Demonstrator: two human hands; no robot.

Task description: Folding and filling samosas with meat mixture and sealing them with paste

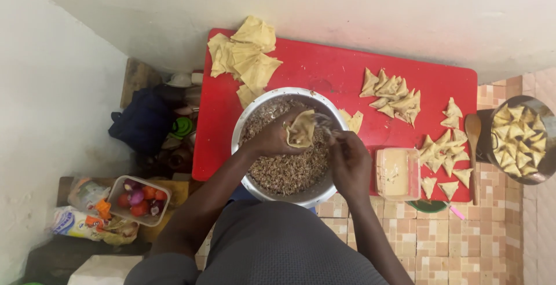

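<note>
So there's a red rectangular table [324, 70] against the far wall, and a big round metal bowl of brown minced filling [286, 169] sits at its near edge. Over the bowl, the left hand [272, 140] is cupped around a folded pale pastry cone [302, 129]. The right hand [347, 160], just beside it, is closed around a metal spoon [324, 124] that's blurred.

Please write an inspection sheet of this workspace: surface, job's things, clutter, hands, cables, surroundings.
Surface: red board on tiled floor.
Job's things: metal bowl of minced filling; folded triangles; pastry sheets; paste tub; pot of triangles.
Clutter: wooden spoon; vegetable tub.
Hands: left hand holds a pastry cone; right hand beside it, over the bowl.
Cables: nothing seen.
Surroundings: white wall, dark bag.
</note>
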